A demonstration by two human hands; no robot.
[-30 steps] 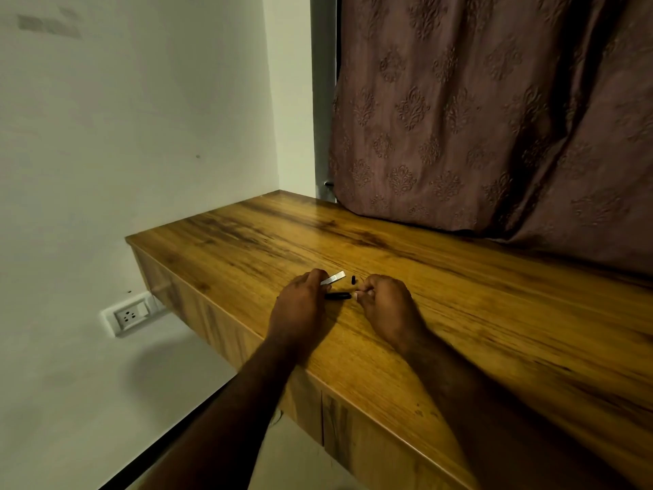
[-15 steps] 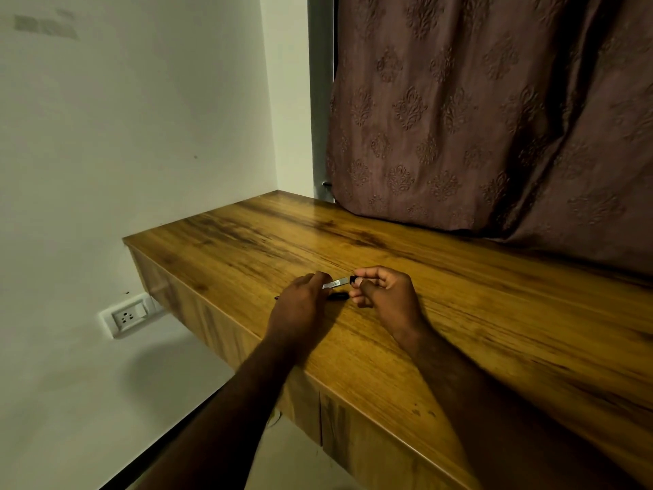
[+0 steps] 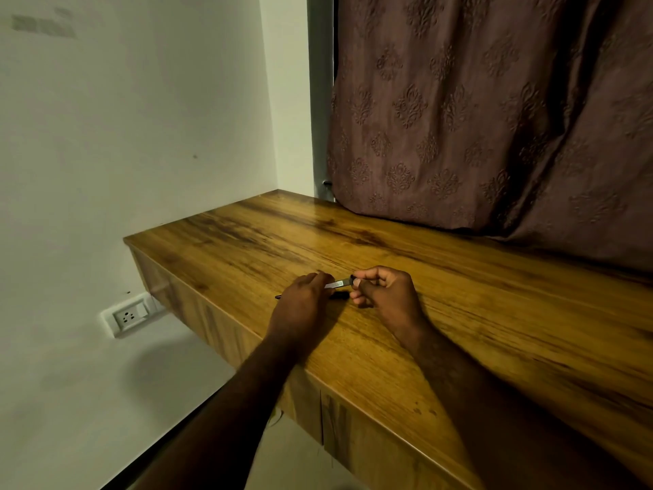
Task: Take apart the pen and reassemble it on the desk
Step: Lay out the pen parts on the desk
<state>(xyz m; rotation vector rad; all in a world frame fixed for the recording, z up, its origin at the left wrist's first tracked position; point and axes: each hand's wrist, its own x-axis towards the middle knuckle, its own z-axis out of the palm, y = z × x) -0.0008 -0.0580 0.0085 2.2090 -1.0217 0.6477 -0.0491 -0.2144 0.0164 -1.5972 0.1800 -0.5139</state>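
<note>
On the desk, close to its front edge, both hands work just above the wood. The left hand pinches a short silvery barrel by one end, fingers curled round it. The right hand has its fingertips closed on a tiny black plug, which it holds against the barrel's free end. A second ago that plug lay loose on the desk just beyond the hands, and the right hand was down by the other parts. It has since picked the plug up and brought it to the barrel, where it has stayed for the last half second. I take this to mean reassembly is under way, with the plug being seated, though whether it is fully in is too small to tell. A black part lies on the desk below the barrel, between the hands, so the pen is not yet whole. A thin dark tip shows on the desk at the left hand's outer side, and what it belongs to is hidden. The desk is glossy streaked wood grain with a panelled front. A patterned brown curtain hangs along the desk's far side. A pale wall meets its left end, with a white socket below desk level.
</note>
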